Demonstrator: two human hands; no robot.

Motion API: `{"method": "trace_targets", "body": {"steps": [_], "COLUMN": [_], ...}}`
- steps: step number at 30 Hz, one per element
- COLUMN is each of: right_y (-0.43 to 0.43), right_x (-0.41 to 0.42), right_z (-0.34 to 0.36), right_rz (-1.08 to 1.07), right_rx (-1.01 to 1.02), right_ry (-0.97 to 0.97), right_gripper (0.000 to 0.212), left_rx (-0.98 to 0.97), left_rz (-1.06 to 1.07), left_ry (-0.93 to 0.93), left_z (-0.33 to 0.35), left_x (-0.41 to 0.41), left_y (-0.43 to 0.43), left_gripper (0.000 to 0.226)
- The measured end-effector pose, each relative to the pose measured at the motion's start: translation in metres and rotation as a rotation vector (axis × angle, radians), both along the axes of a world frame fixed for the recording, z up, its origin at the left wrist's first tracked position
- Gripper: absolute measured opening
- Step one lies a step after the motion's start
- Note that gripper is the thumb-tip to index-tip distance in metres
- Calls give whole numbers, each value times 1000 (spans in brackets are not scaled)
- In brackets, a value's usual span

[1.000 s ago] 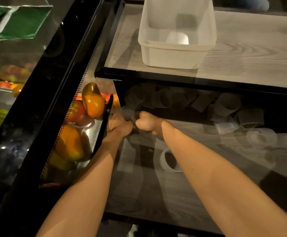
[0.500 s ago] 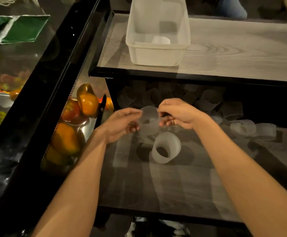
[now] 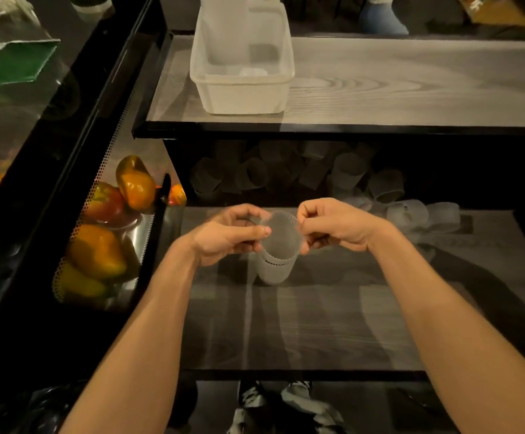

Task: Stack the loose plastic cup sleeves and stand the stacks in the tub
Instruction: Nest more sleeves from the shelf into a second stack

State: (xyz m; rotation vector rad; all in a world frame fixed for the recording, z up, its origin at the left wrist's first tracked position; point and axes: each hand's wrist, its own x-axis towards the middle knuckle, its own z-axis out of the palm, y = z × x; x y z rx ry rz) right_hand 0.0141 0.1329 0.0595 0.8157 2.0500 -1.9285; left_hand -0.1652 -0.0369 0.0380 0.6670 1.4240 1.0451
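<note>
Left hand (image 3: 229, 236) and right hand (image 3: 333, 228) pinch sleeve stack (image 3: 281, 249) at rim, axis upright, mouth up. Loose sleeves (image 3: 348, 173) along shelf (image 3: 286, 324) back edge: shadowed, uncountable.

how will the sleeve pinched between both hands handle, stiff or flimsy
Probably light and a bit flexible: the sleeve looks thin and translucent, and the left hand and right hand hold it with fingertip pinches alone. Likely to roll if dropped: the loose sleeves behind lie on their sides.
</note>
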Motion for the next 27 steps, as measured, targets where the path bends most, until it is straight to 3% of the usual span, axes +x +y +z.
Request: {"method": "trace_targets", "body": {"steps": [4, 7, 12, 16, 22, 27], "right_y": [2, 5, 11, 16, 28, 39], "right_x": [4, 5, -7, -29, -76, -116], "right_z": [-3, -6, -22, -42, -76, -93], "right_rz": [78, 87, -146, -254, -455, -565], "right_rx": [-10, 102, 168, 66, -69, -156], "right_ry": [-12, -23, -2, -61, -124, -154], "right_gripper": [14, 12, 14, 9, 20, 16], "left_rx": [-17, -45, -85, -128, -191, -273], "left_rz": [-55, 42, 353, 461, 469, 365], "left_ry": [14, 129, 252, 292, 447, 546], "left_z": [-2, -9, -27, -43, -54, -57], "left_x": [0, 0, -6, -16, -39, -57], "left_y": [-3, -1, 9, 25, 57, 83], "left_gripper": [42, 46, 28, 41, 58, 19]}}
